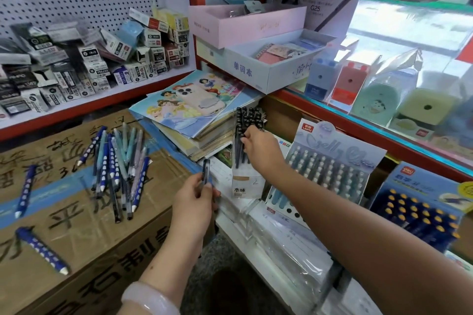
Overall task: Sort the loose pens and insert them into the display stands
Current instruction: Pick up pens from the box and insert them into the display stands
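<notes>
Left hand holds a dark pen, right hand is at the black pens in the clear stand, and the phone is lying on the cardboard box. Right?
Not quite. In the head view the phone lies on the cartoon folder atop the stack of books, not on the cardboard box. The left hand does hold a dark pen, and the right hand is at the black pens in the clear stand.

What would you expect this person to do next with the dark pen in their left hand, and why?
Probably pass it across and slot it into the black pen stand. The left hand holds a dark pen upright beside that stand, while the right hand is already at the matching black pens there.
</notes>
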Demonstrator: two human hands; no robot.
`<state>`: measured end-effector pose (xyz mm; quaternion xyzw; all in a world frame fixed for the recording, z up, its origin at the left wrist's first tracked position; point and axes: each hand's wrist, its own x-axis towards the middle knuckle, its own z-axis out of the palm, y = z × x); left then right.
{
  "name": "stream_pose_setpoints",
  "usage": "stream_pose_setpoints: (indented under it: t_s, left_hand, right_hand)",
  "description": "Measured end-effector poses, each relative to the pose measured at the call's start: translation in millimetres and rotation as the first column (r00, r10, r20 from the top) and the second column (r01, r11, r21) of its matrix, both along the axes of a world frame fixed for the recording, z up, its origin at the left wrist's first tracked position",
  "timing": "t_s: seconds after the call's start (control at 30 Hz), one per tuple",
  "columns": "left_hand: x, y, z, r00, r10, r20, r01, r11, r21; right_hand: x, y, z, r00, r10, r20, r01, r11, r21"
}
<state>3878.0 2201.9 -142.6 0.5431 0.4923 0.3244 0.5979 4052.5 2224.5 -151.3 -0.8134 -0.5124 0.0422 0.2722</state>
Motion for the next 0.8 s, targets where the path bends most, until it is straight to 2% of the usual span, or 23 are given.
stream_pose_setpoints:
  t_s: [0.13,0.2,0.27,0.33,0.4,0.5,0.6,0.63,0.7,0.8]
  left_hand:
    - [-2.2,-1.1,2.7,1.000,0.006,0.022,-0.005,0.999,-0.036]
    - [-1.4,-1.6,2.5,1.000,0.001,0.008,-0.001,1.000,-0.030]
    - [0.2,-2.8,1.4,1.000,-0.003,0.015,0.003,1.000,-0.021]
    - [1.4,-3.9,-0.3,1.000,-0.016,0.022,0.016,1.000,-0.004]
    - [2.0,-5.3,-1.4,0.999,-0.041,0.019,0.040,0.999,0.014]
    - [2.8,-7.7,-1.4,0.997,-0.078,0.029,0.078,0.997,0.020]
    - [0.8,-7.3,-1.3,0.995,-0.085,0.056,0.085,0.996,0.001]
    - [-1.1,-5.7,-2.0,0.995,-0.095,0.025,0.094,0.995,0.019]
    - [-6.0,-1.6,-3.4,0.978,-0.140,-0.152,0.161,0.978,0.136]
    - [-12.3,4.5,-5.6,0.903,-0.147,-0.403,0.280,0.914,0.294]
  right_hand:
    - [4.2,-3.7,8.8,0.999,-0.038,-0.029,0.038,0.999,-0.028]
    - [1.9,-11.6,15.0,0.994,-0.091,-0.056,0.094,0.994,0.058]
    - [-7.2,-21.2,22.4,0.984,-0.030,-0.178,0.053,0.990,0.129]
    - [-22.3,-30.2,29.9,0.909,0.135,-0.395,-0.094,0.988,0.121]
    - [-35.9,-37.7,35.3,0.803,0.236,-0.547,-0.224,0.970,0.091]
    - [-44.5,-41.7,36.3,0.719,0.265,-0.643,-0.263,0.959,0.102]
    - [-43.5,-42.0,38.1,0.694,0.245,-0.677,-0.223,0.967,0.122]
    - [-41.2,-41.5,40.5,0.702,0.241,-0.670,-0.201,0.970,0.138]
    - [-31.1,-40.3,48.1,0.742,0.223,-0.633,-0.131,0.973,0.189]
    - [-6.8,-38.4,60.9,0.857,0.123,-0.500,0.025,0.960,0.280]
